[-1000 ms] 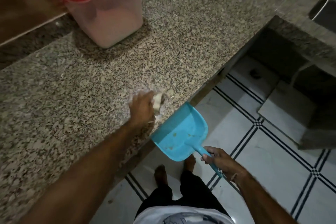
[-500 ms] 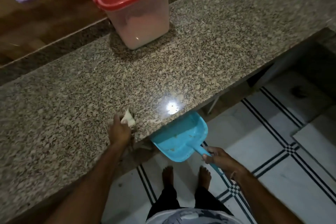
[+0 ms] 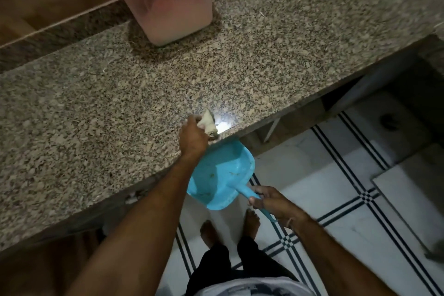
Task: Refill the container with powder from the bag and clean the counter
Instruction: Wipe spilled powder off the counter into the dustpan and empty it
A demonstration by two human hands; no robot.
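Observation:
My left hand (image 3: 192,138) grips a small pale sponge (image 3: 208,123) and presses it on the speckled granite counter (image 3: 120,108) right at its front edge. Just below that edge my right hand (image 3: 271,203) holds a blue dustpan (image 3: 221,175) by its handle, its mouth under the counter lip. A few crumbs lie in the pan. At the back of the counter stands a clear plastic container (image 3: 173,5) with a red lid, holding pinkish powder. No bag is in view.
A wooden ledge (image 3: 48,2) runs behind the counter. Below is a white tiled floor (image 3: 360,223) with black stripes, and my bare feet (image 3: 228,226) stand near the counter. A bright light reflection (image 3: 224,124) sits beside the sponge.
My left hand slid the sponge along the counter's front edge to the spot above the dustpan. The dustpan stays under the edge. The camera view shifted.

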